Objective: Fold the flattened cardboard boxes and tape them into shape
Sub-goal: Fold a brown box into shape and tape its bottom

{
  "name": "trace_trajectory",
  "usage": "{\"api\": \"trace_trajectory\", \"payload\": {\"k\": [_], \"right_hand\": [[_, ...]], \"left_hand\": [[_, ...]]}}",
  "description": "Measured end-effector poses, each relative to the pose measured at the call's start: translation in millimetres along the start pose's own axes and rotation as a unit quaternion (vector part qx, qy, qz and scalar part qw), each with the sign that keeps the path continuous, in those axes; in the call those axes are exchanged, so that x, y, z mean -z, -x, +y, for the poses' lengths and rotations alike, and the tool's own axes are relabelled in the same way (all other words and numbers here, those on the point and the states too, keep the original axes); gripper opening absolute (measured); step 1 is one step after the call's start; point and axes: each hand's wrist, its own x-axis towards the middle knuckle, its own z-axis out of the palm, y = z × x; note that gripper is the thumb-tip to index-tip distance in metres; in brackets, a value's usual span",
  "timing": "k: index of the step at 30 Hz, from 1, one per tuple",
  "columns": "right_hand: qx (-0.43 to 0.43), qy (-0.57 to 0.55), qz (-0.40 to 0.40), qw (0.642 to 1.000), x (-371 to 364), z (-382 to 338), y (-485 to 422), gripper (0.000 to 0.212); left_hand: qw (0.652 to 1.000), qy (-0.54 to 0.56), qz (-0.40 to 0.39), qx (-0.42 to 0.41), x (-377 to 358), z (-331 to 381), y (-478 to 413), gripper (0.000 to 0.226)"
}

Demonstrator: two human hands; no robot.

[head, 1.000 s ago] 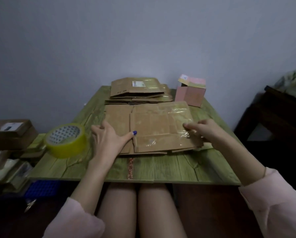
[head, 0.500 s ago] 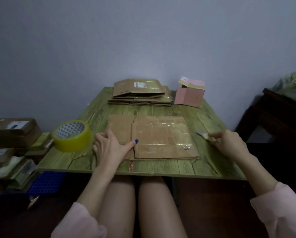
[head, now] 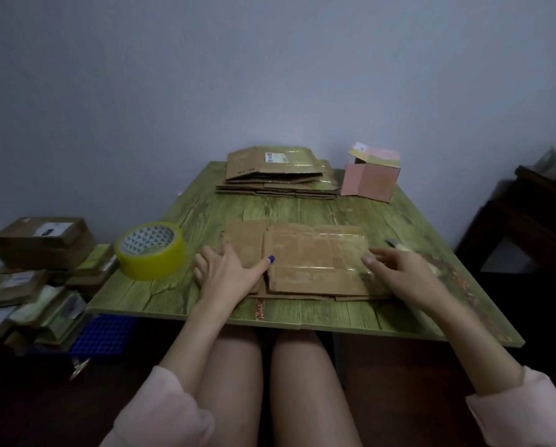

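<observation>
Yellow tape roll stands at 9 o'clock of the flattened brown cardboard box, which lies near the green wooden table's 6 o'clock edge. Left hand presses its 8 o'clock flap, fingers straight. Right hand, fingers relaxed and holding nothing, touches its 3 o'clock edge.

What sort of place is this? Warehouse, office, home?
Probably a home packing corner: small green wood-grain table, stack of flattened brown cardboard boxes, yellow roll of packing tape, brown parcels piled beside it at left.
</observation>
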Motion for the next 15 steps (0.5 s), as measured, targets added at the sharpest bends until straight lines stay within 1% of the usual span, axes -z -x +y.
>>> {"api": "trace_trajectory", "payload": {"k": [3,6,9,12,15], "right_hand": [[0.001,-0.044,0.041,0.998,6.8,-7.1,0.2,0.047],[0.020,-0.081,0.058,0.995,16.1,-9.1,0.3,0.048],[0.020,-0.087,0.069,0.994,25.2,-12.6,-2.3,0.049],[0.014,-0.079,0.079,0.994,27.8,-15.5,-3.8,0.050],[0.011,-0.073,0.088,0.993,26.3,-12.5,-2.8,0.052]], "left_hand": [[0.999,0.044,-0.021,0.004,4.6,1.5,2.5,0.086],[0.993,0.105,-0.052,0.004,7.3,1.8,6.4,0.081],[0.985,0.153,-0.079,0.000,8.5,6.4,6.3,0.076],[0.982,0.160,-0.098,-0.001,7.7,9.4,2.9,0.077],[0.971,0.204,-0.125,0.011,15.6,13.5,1.7,0.086]]}}
